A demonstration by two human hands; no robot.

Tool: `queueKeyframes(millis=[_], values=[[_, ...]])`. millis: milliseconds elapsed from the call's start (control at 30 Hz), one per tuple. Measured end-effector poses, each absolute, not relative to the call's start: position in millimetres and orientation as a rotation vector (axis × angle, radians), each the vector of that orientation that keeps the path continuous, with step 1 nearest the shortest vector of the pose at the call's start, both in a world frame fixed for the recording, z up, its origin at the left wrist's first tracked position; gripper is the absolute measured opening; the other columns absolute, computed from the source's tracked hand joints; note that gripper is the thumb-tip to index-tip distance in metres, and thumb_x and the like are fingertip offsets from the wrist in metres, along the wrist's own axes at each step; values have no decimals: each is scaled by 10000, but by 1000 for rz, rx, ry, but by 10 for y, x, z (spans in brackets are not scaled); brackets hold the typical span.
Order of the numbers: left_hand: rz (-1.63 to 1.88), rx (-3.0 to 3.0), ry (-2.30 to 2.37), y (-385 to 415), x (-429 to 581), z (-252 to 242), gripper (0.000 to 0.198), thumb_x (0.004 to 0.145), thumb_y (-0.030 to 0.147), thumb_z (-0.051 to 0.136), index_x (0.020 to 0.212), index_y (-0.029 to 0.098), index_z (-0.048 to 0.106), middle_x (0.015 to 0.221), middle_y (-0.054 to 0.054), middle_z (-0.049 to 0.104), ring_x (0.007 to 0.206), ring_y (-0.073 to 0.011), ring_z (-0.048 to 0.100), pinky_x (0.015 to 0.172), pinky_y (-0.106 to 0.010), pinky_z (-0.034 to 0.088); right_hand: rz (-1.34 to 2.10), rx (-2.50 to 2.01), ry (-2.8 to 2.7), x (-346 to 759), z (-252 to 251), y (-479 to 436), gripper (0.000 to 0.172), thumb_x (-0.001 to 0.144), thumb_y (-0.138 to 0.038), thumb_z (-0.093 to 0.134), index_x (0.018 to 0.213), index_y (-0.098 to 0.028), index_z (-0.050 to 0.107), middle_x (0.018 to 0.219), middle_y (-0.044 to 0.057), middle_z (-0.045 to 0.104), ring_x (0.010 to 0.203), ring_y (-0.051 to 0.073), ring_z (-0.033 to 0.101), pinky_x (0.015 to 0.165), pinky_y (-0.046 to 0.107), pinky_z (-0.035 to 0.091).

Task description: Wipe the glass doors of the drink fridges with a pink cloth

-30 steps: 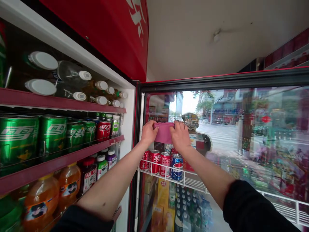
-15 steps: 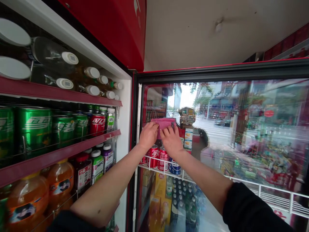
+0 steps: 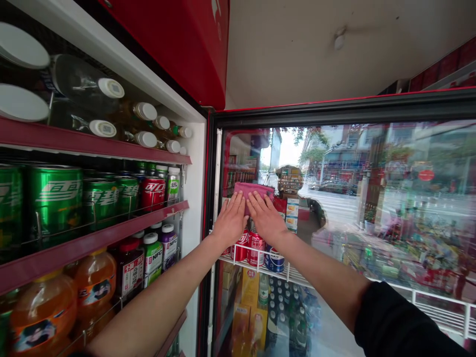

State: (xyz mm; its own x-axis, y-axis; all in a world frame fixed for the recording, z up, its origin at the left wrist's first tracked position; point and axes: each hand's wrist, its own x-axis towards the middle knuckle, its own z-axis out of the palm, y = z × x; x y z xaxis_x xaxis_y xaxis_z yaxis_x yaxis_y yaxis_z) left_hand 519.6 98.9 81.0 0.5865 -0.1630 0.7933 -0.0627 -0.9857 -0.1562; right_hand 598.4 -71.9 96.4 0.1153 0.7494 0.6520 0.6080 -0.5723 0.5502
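A pink cloth (image 3: 259, 190) lies folded against the glass of the open fridge door (image 3: 334, 208). My left hand (image 3: 231, 218) rests flat on the lower left part of it, fingers stretched upward. Beside it, my right hand (image 3: 266, 215) presses on the cloth's middle with its fingers extended and slightly apart. The two hands nearly touch at the index fingers. Just below them, red cola cans (image 3: 256, 249) and a blue can (image 3: 274, 260) stand on the white wire door rack (image 3: 297, 275).
On the left, fridge shelves (image 3: 92, 141) hold bottles lying with caps outward, green cans (image 3: 55, 196), a red can (image 3: 152, 192), juice bottles (image 3: 152, 255) and orange drink bottles (image 3: 42, 312). Through the glass show yellow boxes (image 3: 241, 327), several dark bottles and a street.
Both hands have gone from curled fingers gathering the cloth to straight fingers laid flat on it. The cloth looks flatter against the glass. The view has shifted slightly.
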Motion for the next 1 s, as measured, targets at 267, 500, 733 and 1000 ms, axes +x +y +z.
queueKeyframes(millis=[267,500,733,1000], values=[[-1371,-2651,101,1201,5239,1126,698,1091,302,416,1719,8,347,1845,-232,258,1749,-348,190,1417,-564,232,1499,2234,1421,5999,1294,-437,640,1082,-158,409,1702,-1,422,1819,213,321,1730,366,262,1420,619,245],[-1403,-2606,47,1472,5356,1543,693,1085,272,402,1723,10,333,1842,-254,258,1741,-356,224,1412,-564,243,1566,2263,1459,6081,1694,-86,649,1104,-220,395,1716,-4,396,1832,206,300,1733,382,244,1424,635,210],[-1442,-2532,13,1609,5381,1953,689,1056,213,381,1711,3,346,1830,-250,304,1719,-362,297,1423,-583,149,1593,2266,1468,6107,2177,113,679,1056,-158,344,1711,15,396,1819,229,310,1731,393,249,1414,692,164],[-1404,-2530,1,1664,5427,2204,766,1039,236,408,1737,-36,251,1859,-254,200,1753,-374,163,1422,-588,129,1651,2279,1327,6124,2408,276,697,1054,-200,412,1695,72,376,1836,253,250,1746,408,174,1423,660,100]])
